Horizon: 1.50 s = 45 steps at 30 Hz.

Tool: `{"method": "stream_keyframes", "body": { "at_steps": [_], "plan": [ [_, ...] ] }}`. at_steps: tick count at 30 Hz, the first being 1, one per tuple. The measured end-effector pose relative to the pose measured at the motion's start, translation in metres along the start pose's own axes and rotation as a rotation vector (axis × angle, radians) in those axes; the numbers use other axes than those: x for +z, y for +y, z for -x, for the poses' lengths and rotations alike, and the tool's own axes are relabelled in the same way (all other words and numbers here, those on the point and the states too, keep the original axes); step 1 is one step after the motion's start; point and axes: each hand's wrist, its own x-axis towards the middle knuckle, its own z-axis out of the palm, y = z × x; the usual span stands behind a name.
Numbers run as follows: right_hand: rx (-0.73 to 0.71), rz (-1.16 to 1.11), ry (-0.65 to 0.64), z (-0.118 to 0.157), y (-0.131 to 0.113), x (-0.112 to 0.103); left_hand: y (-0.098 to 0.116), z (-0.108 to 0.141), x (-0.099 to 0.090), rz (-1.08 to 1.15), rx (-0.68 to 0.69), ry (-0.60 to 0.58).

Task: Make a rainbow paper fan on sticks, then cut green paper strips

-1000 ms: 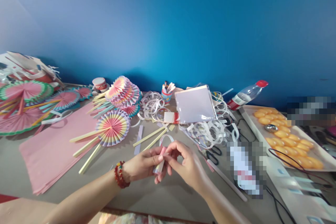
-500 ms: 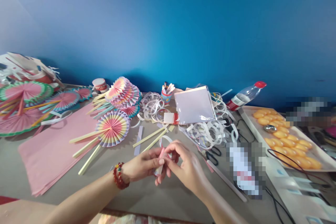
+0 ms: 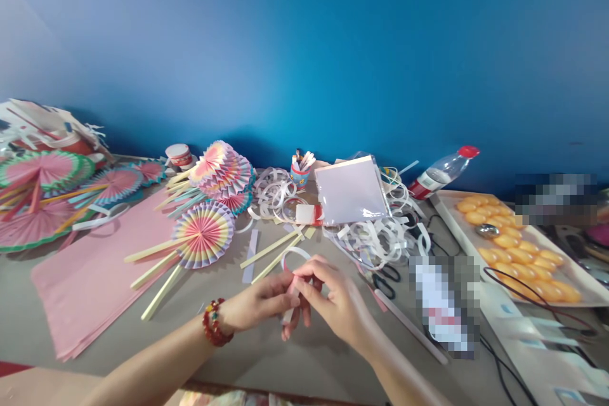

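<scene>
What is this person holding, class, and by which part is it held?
A small paper piece: the left hand grips around its middle, and the right hand seems to pinch its far end. Much of it is hidden.

A red-capped bottle (image 3: 442, 172) sits just beside a white tray (image 3: 447, 212) of orange-yellow objects (image 3: 518, 255), before a blue wall (image 3: 333, 51).

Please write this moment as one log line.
left hand: holds small paper piece | right hand: pinches same piece | nearby: pleated fan, pink paper sheets
</scene>
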Motion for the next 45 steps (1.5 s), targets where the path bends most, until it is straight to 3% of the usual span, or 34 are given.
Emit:
{"method": "stream_keyframes", "body": {
  "at_steps": [4,10,19,25,28,31,38,45],
  "plan": [
    [-0.015,0.027,0.025,0.001,0.006,0.002,0.001,0.001,0.001,-0.020,-0.028,0.015],
    [0.022,-0.039,0.036,0.008,0.011,0.002,0.002,0.001,0.004,0.004,-0.047,-0.053],
    [0.260,-0.788,0.272,0.010,0.027,0.004,-0.002,-0.002,0.003,0.123,-0.061,-0.036],
    [0.402,-0.958,0.368,0.005,0.023,0.006,-0.009,-0.001,0.004,0.194,0.006,-0.086],
    [0.472,-0.990,0.300,0.004,0.022,0.005,-0.009,0.000,0.006,0.177,0.032,-0.081],
    [0.464,-0.930,0.229,0.007,0.023,0.003,-0.010,0.001,0.006,0.123,0.024,-0.053],
    [0.112,-0.350,0.243,0.018,0.025,-0.002,-0.006,-0.001,0.006,0.071,0.061,0.145],
    [0.000,-0.040,0.284,0.025,0.034,-0.005,-0.004,-0.002,0.003,0.073,0.091,0.228]
  ]
}}
